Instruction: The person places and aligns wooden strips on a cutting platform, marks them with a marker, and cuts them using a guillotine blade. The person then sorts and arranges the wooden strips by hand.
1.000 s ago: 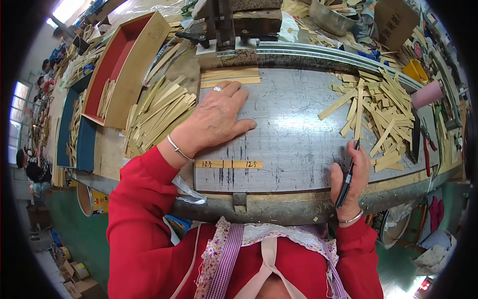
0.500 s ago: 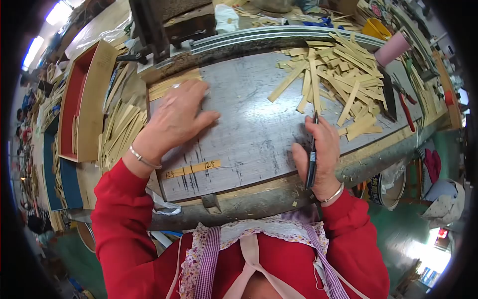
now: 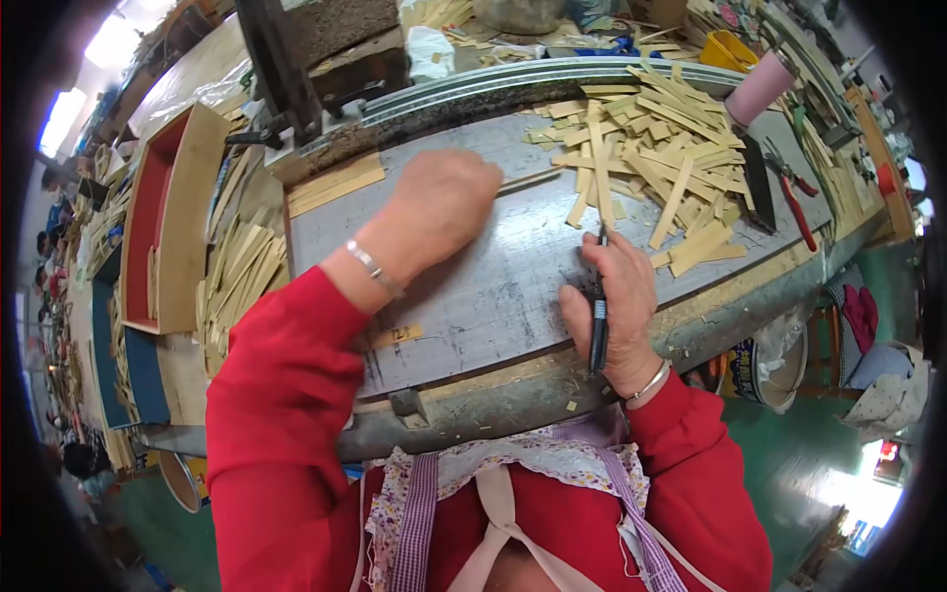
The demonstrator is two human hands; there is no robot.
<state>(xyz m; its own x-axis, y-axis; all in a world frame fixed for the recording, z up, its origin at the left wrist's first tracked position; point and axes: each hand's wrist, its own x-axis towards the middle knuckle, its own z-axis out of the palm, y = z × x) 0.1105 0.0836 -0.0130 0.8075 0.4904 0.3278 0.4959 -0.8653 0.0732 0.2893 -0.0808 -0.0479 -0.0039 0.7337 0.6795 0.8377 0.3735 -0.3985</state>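
Strips point(image 3: 681, 168) are lying in a loose pile just beyond the right hand point(image 3: 626, 296), which is loosely curling around a black pen point(image 3: 599, 331), thumb standing apart. Over the grey board point(image 3: 483, 296), the left hand point(image 3: 439, 202) is closing almost to a fist on a narrow strip point(image 3: 533, 182) jutting toward the pile, its near end and the fingertips hiding from view. The left forearm is covering part of the marked strip point(image 3: 399, 335); the frame's top edge is cutting off a metal bowl point(image 3: 518, 14).

Glare from upper-left windows point(image 3: 61, 120); sheen on board point(image 3: 513, 271); warped, blackened edges.
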